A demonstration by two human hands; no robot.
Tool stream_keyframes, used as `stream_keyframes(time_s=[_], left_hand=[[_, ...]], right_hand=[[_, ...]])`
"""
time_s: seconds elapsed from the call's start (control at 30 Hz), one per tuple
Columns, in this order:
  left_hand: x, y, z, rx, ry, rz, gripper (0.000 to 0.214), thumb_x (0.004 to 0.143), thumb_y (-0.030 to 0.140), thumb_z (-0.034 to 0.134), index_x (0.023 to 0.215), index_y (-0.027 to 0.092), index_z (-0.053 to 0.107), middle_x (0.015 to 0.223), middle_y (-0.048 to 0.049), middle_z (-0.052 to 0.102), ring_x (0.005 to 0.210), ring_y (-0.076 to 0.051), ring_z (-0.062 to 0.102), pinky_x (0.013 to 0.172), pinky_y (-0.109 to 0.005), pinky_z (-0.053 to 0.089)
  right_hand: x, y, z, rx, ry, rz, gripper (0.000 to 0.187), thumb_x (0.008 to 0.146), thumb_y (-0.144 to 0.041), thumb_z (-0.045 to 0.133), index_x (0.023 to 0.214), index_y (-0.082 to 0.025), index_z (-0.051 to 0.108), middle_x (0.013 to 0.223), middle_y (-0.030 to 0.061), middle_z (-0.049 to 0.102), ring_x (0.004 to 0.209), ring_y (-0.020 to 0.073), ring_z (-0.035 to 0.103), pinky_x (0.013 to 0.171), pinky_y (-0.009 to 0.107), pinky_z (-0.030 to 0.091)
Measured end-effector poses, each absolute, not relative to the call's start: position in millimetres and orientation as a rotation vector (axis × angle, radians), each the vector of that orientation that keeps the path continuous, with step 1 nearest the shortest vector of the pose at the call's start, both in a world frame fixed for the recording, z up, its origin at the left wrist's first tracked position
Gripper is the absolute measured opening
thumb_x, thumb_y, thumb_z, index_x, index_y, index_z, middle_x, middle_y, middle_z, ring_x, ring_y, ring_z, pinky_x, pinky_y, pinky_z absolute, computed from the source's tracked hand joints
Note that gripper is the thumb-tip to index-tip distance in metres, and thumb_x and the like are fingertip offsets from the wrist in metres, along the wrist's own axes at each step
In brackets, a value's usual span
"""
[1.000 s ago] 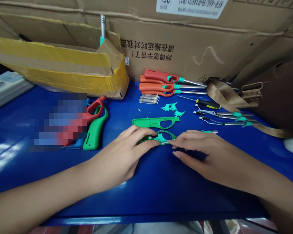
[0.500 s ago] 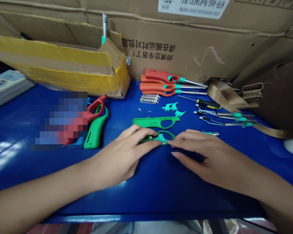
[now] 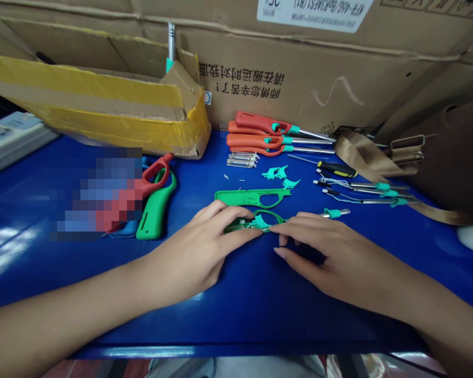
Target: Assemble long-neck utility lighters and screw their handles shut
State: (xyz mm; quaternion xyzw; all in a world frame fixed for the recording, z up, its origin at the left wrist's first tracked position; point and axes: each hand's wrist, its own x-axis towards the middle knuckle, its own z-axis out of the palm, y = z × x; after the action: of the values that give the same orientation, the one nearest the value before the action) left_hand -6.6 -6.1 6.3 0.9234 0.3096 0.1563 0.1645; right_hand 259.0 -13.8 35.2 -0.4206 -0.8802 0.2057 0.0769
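Observation:
A green half shell of a long-nosed lighter (image 3: pixel 278 216) lies on the blue table between my hands, open side up. My left hand (image 3: pixel 215 239) grips its handle end, the thumb along the near edge and the fingers over the far side. A teal trigger (image 3: pixel 263 221) sits inside it by the guard loop. With the forefinger, my right hand (image 3: pixel 319 236) touches the shell near the trigger; its thumb stands apart, below. A metal tube with a teal collar (image 3: pixel 335 212) shows beyond the right knuckles. Just behind lies another green half shell (image 3: pixel 238 198).
Behind lie teal parts (image 3: pixel 276 172), clear fuel tanks (image 3: pixel 241 159) and red-orange lighters (image 3: pixel 260 140). At right are a screwdriver (image 3: pixel 335 168) and wired metal tubes (image 3: pixel 378 193). A green handle (image 3: pixel 152 220) lies left, before a yellow-taped carton (image 3: pixel 142 126).
My right hand has shifted slightly, its fingers curling and its thumb moving a little left. More of the metal tube with the teal collar shows beyond it. The left hand keeps its hold.

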Motion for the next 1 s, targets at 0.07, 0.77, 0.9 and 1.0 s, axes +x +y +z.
stream_keyframes(time_s=[0.07, 0.77, 0.9, 1.0], left_hand=[[-7, -7, 6, 2.642, 0.882, 0.448, 0.065, 0.086, -0.003, 0.047, 0.145, 0.023, 0.055, 0.142, -0.0128, 0.053, 0.127, -0.029, 0.047, 0.109, -0.050, 0.048], [-7, -3, -2, 2.526, 0.866, 0.601, 0.037, 0.104, 0.014, 0.047, 0.139, 0.023, 0.055, 0.142, -0.0068, 0.060, 0.132, -0.020, 0.056, 0.112, -0.039, 0.048], [-7, -4, 4, 2.581, 0.875, 0.634, 0.034, 0.103, 0.018, 0.052, 0.137, 0.022, 0.058, 0.139, -0.0083, 0.062, 0.130, -0.023, 0.057, 0.110, -0.043, 0.048], [-7, -3, 9, 2.637, 0.944, 0.743, 0.035, 0.102, 0.019, 0.055, 0.137, 0.020, 0.059, 0.136, -0.0098, 0.064, 0.127, -0.024, 0.058, 0.108, -0.044, 0.048]], right_hand=[[258, -11, 36, -1.188, -2.602, 0.622, 0.027, 0.104, -0.031, 0.050, 0.121, -0.024, 0.069, 0.103, 0.0030, 0.076, 0.098, 0.0207, 0.068, 0.089, 0.039, 0.053], [274, 36, 8, -1.024, -2.479, 0.220, 0.025, 0.097, -0.011, 0.054, 0.109, -0.021, 0.074, 0.113, 0.0119, 0.064, 0.100, 0.0254, 0.062, 0.089, 0.046, 0.052], [270, 39, 4, -1.080, -2.398, 0.365, 0.010, 0.092, -0.012, 0.063, 0.093, -0.021, 0.068, 0.109, 0.0096, 0.063, 0.102, 0.0244, 0.063, 0.095, 0.046, 0.052], [270, 38, 10, -1.096, -2.397, 0.444, 0.008, 0.092, -0.014, 0.064, 0.091, -0.022, 0.063, 0.109, 0.0082, 0.063, 0.104, 0.0244, 0.063, 0.098, 0.046, 0.050]])
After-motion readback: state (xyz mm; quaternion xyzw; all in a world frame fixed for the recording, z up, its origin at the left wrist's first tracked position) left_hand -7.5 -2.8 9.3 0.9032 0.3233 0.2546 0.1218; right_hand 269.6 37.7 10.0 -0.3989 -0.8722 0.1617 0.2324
